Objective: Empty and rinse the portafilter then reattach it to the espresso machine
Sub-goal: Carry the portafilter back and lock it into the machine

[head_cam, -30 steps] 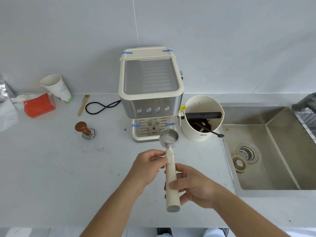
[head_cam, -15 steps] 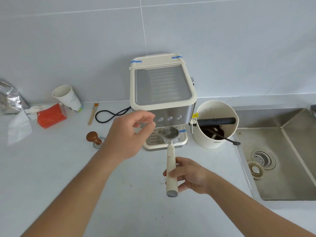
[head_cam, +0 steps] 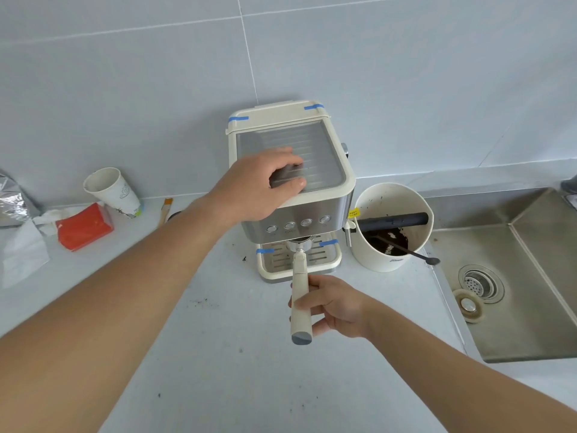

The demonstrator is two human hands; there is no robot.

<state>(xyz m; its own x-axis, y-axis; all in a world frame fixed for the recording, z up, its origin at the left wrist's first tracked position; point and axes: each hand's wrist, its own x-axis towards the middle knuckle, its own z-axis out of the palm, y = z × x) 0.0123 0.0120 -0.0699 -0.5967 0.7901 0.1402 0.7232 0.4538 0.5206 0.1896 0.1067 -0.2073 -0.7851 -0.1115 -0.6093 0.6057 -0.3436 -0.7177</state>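
Observation:
The cream and steel espresso machine (head_cam: pixel 315 214) stands at the back of the white counter. My left hand (head_cam: pixel 259 185) rests on the front left of its ribbed top, fingers curled over the tray. My right hand (head_cam: pixel 331 304) grips the cream handle of the portafilter (head_cam: pixel 300 295). The handle points toward me. Its metal basket (head_cam: pixel 299 243) sits tucked under the machine's front, above the drip tray (head_cam: pixel 327 260); the basket's top is hidden by the machine.
A cream knock box (head_cam: pixel 393 257) with dark grounds and a spoon stands right of the machine. The steel sink (head_cam: pixel 530 276) lies farther right. A paper cup (head_cam: pixel 112 190), an orange pack (head_cam: pixel 84 228), a brush (head_cam: pixel 165 209) and a foil bag (head_cam: pixel 15 201) sit at the left.
My left hand rose from in front of the machine and landed on its top. My right hand pushed the portafilter forward, so the basket went from the drip tray's front to under the machine's head.

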